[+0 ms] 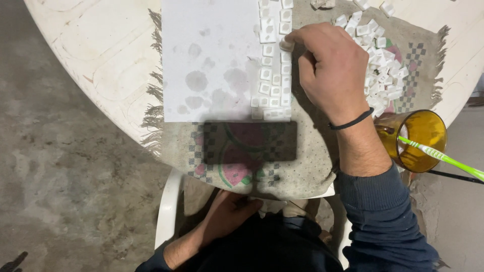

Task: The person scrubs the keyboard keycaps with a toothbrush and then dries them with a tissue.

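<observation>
While pinched by right hand [330, 68], small white square tile [287, 45].

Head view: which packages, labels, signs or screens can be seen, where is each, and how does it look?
Phone screen: flat on the patterned cloth, just below the white sheet; dark rectangle, switched off, reflecting.
No packages, labels or signs in view.
</observation>
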